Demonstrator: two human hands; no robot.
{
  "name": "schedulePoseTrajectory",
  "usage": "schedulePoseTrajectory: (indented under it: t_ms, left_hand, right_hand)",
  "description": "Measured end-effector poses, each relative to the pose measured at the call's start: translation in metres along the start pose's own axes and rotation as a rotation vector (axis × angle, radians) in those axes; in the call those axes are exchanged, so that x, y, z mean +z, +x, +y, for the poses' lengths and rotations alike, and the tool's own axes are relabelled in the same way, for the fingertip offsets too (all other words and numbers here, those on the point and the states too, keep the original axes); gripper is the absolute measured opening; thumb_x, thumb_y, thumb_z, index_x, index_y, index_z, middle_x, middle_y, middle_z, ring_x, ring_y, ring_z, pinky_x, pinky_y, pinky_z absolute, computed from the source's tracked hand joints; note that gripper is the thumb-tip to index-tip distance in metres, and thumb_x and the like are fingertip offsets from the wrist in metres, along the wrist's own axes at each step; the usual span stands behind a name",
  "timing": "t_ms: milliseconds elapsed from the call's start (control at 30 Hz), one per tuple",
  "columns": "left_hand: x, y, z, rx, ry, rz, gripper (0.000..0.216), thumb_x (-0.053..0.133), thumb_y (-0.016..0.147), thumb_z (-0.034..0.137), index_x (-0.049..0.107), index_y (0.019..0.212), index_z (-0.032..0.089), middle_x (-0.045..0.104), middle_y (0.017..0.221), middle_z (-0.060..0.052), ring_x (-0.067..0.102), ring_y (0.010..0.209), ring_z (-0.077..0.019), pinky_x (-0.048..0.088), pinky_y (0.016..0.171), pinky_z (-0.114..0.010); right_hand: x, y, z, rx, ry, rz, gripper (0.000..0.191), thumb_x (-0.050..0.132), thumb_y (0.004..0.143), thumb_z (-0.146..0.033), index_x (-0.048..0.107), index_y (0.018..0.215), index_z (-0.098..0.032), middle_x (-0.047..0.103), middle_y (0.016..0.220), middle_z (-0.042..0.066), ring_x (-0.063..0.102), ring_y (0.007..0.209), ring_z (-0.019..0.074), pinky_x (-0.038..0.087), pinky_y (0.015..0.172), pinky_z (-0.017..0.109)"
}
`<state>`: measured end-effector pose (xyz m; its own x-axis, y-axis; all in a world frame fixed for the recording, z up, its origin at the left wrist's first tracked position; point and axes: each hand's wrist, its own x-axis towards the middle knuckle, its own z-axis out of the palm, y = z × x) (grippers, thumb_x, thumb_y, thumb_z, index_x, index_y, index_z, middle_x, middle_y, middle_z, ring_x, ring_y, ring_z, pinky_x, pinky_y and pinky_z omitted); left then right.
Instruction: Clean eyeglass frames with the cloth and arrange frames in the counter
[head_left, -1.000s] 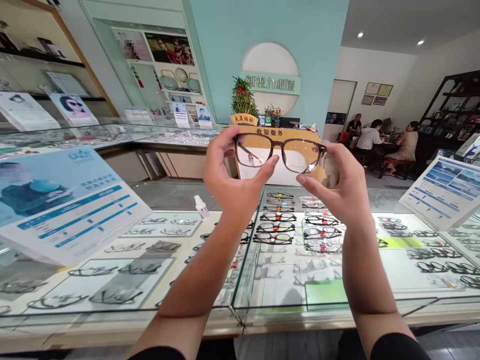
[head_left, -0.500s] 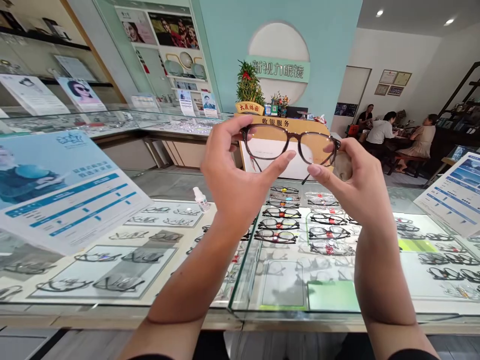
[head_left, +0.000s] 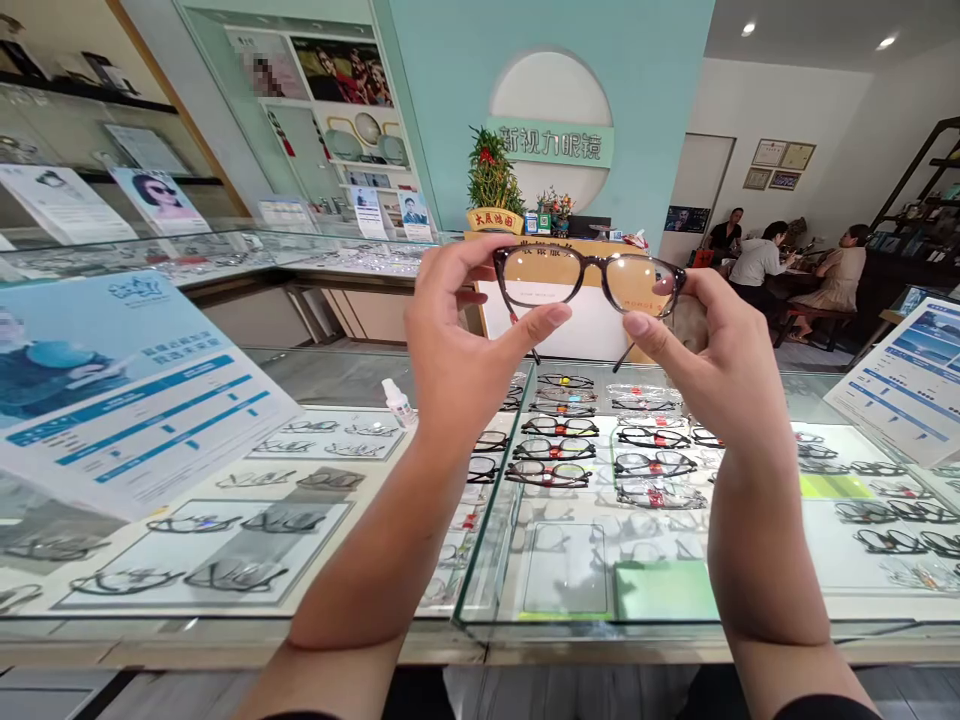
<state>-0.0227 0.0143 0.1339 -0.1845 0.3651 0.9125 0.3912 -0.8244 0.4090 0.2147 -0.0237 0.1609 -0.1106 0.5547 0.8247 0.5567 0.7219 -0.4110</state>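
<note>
A pair of dark brown-framed glasses (head_left: 592, 272) is held up at eye level above a glass display counter (head_left: 480, 560). My left hand (head_left: 465, 340) pinches the left lens rim between thumb and fingers. My right hand (head_left: 712, 350) grips the right end of the frame, and a pale cloth (head_left: 690, 325) shows tucked in that hand. The temple arms hang down open behind the frame.
Rows of glasses (head_left: 585, 440) lie inside the counter. A blue leaflet stand (head_left: 127, 370) and a small white bottle (head_left: 397, 400) sit on the left, another leaflet stand (head_left: 907, 380) on the right. A cashier desk with a plant (head_left: 491, 190) is ahead. Three people sit at a table (head_left: 780, 265) far right.
Both hands kept their grip on the glasses, and the frame shifted slightly rightward and its temple arms swung down open. The view moved a little.
</note>
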Motion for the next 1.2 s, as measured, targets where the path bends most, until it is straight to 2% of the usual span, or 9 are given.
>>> schedulePoseTrajectory:
  t_ms: [167, 333, 567, 700, 867, 1200]
  left_hand:
    - [0.003, -0.004, -0.006, 0.044, 0.041, 0.043, 0.069, 0.096, 0.078, 0.065, 0.072, 0.136, 0.035, 0.073, 0.126, -0.005, 0.071, 0.121, -0.0308, 0.062, 0.108, -0.051]
    - [0.005, -0.009, 0.002, 0.063, 0.108, 0.121, 0.068, 0.096, 0.078, 0.062, 0.071, 0.136, 0.036, 0.072, 0.13, -0.004, 0.068, 0.127, -0.0321, 0.06, 0.112, -0.052]
    - [0.004, -0.009, 0.01, 0.087, 0.13, 0.124, 0.069, 0.097, 0.075, 0.065, 0.07, 0.131, 0.035, 0.072, 0.132, -0.005, 0.066, 0.132, -0.0342, 0.06, 0.112, -0.052]
    - [0.004, -0.007, 0.011, 0.115, 0.124, 0.118, 0.075, 0.097, 0.072, 0.069, 0.071, 0.132, 0.033, 0.071, 0.131, -0.007, 0.064, 0.132, -0.0357, 0.057, 0.115, -0.056]
    - [0.002, -0.007, 0.011, 0.104, 0.079, 0.079, 0.079, 0.098, 0.071, 0.07, 0.07, 0.135, 0.034, 0.067, 0.136, -0.008, 0.056, 0.144, -0.0386, 0.052, 0.121, -0.06]
    - [0.0, -0.012, 0.018, 0.027, 0.039, 0.037, 0.082, 0.097, 0.072, 0.071, 0.066, 0.138, 0.034, 0.062, 0.141, -0.009, 0.048, 0.153, -0.0395, 0.054, 0.121, -0.059]
  right_hand:
    - [0.0, 0.001, 0.0, 0.035, -0.03, -0.041, 0.045, 0.073, 0.099, -0.068, 0.075, 0.113, -0.025, 0.069, 0.088, 0.002, 0.063, 0.085, 0.0206, 0.047, 0.075, 0.033]
    - [0.002, 0.0, 0.004, 0.093, 0.034, -0.114, 0.047, 0.069, 0.1, -0.071, 0.077, 0.112, -0.026, 0.062, 0.079, 0.0, 0.058, 0.078, 0.0179, 0.044, 0.071, 0.031]
    - [-0.001, 0.0, 0.001, 0.152, 0.091, -0.178, 0.056, 0.068, 0.099, -0.074, 0.078, 0.121, -0.024, 0.064, 0.082, 0.001, 0.058, 0.078, 0.0175, 0.042, 0.068, 0.031]
    - [-0.005, 0.002, -0.006, 0.253, 0.034, -0.245, 0.052, 0.068, 0.1, -0.07, 0.079, 0.12, -0.023, 0.066, 0.084, 0.002, 0.056, 0.077, 0.0178, 0.043, 0.071, 0.031]
    - [-0.007, 0.005, -0.012, 0.341, 0.0, -0.301, 0.045, 0.067, 0.102, -0.062, 0.078, 0.12, -0.023, 0.065, 0.082, 0.002, 0.056, 0.079, 0.0196, 0.043, 0.073, 0.032]
    - [-0.007, 0.005, -0.008, 0.348, 0.013, -0.342, 0.042, 0.063, 0.103, -0.061, 0.075, 0.115, -0.023, 0.062, 0.078, 0.001, 0.054, 0.074, 0.0184, 0.042, 0.07, 0.032]
